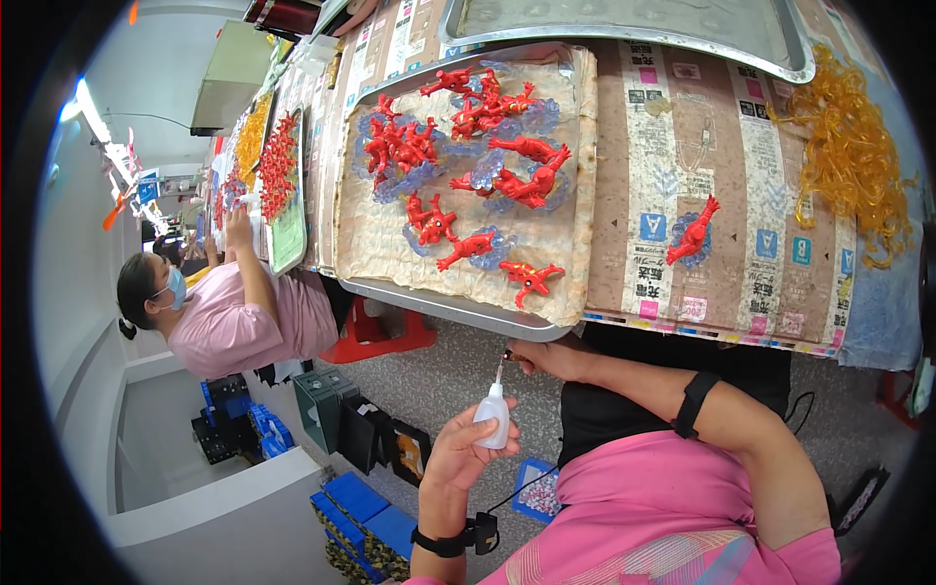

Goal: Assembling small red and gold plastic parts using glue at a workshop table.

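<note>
My left hand [466, 450] is wrapped round a small white squeeze bottle [493, 421], held upright with its thin nozzle pointing up. Just above the nozzle tip, my right hand [548, 359] has its fingers pinched together by the table's near edge. Whatever lies in that pinch is small and dark, too little to make out. Beyond both hands, a metal tray [458, 310] lined with brownish paper bears several red figures [531, 281], many resting with translucent bluish-purple pieces [487, 174]. Another red figure [694, 234] lies on a purple piece to the tray's right.
Orange translucent pieces [853, 156] are heaped at the far right of the printed-paper-covered table [721, 117]. An empty-looking metal tray [624, 21] stands at the back. On the left, a masked co-worker [234, 322] sits by a green tray [289, 244] of red pieces. Blue boxes [366, 517] stand below.
</note>
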The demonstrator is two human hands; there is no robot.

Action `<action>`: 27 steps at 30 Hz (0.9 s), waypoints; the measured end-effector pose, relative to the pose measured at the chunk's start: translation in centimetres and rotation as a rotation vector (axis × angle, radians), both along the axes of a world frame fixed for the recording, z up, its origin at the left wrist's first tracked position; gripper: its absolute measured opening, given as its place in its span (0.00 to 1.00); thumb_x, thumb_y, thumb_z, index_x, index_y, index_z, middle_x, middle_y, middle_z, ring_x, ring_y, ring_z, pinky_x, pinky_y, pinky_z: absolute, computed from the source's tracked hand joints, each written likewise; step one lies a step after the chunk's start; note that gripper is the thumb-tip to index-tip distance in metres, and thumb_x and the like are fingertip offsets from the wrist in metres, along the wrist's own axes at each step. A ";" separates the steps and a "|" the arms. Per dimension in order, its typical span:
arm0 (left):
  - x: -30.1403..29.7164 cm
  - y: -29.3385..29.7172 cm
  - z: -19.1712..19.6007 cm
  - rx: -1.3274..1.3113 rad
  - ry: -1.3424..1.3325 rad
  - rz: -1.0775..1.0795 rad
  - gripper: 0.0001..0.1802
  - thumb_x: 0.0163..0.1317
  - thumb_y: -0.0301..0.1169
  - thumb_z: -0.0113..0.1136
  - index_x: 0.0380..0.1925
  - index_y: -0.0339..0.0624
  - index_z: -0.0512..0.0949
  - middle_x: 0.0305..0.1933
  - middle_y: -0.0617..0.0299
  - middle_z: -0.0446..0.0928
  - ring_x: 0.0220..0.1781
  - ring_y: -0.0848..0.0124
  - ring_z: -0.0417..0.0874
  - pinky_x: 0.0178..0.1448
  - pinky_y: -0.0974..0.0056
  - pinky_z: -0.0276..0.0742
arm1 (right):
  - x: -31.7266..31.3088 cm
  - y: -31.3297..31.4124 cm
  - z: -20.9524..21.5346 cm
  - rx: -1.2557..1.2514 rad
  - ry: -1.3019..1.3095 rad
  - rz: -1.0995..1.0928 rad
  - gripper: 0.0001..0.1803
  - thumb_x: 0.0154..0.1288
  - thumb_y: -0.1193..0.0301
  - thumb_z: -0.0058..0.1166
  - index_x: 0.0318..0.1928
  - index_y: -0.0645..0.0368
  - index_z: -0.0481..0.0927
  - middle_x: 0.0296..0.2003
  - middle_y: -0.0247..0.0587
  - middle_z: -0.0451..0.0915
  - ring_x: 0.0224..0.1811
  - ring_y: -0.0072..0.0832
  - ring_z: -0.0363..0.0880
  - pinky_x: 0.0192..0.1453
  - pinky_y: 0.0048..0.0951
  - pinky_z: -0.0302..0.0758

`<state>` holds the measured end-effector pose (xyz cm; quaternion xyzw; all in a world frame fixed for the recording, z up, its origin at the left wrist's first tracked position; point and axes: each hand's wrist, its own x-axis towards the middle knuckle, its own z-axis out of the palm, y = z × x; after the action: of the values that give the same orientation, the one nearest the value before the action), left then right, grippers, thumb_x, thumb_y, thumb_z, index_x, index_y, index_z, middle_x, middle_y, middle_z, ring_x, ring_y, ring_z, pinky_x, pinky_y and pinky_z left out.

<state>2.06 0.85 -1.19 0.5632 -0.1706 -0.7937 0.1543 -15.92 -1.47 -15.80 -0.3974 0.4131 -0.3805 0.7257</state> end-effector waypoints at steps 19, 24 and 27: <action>0.1 0.2 -0.1 0.004 -0.009 0.012 0.26 0.60 0.27 0.58 0.57 0.25 0.66 0.37 0.47 0.80 0.35 0.61 0.85 0.41 0.62 0.83 | 0.0 0.1 0.2 0.001 -0.040 -0.025 0.23 0.68 0.54 0.41 0.31 0.62 0.77 0.18 0.35 0.76 0.23 0.23 0.77 0.32 0.29 0.71; 0.0 0.2 -0.1 0.001 -0.007 0.011 0.26 0.60 0.27 0.58 0.57 0.25 0.66 0.37 0.48 0.80 0.35 0.61 0.85 0.41 0.62 0.83 | -0.2 0.2 0.3 -0.020 -0.029 0.005 0.23 0.68 0.54 0.41 0.33 0.62 0.79 0.17 0.34 0.76 0.22 0.23 0.77 0.32 0.29 0.72; 0.1 0.2 0.0 0.003 -0.008 0.010 0.26 0.60 0.27 0.58 0.57 0.26 0.66 0.37 0.48 0.80 0.35 0.61 0.85 0.41 0.63 0.83 | -0.1 0.2 0.4 -0.003 -0.028 0.010 0.23 0.67 0.54 0.41 0.32 0.62 0.79 0.17 0.35 0.76 0.23 0.24 0.77 0.33 0.29 0.72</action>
<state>2.11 1.00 -1.23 0.5673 -0.1674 -0.7909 0.1569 -16.04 -1.27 -15.40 -0.3950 0.4003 -0.3829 0.7329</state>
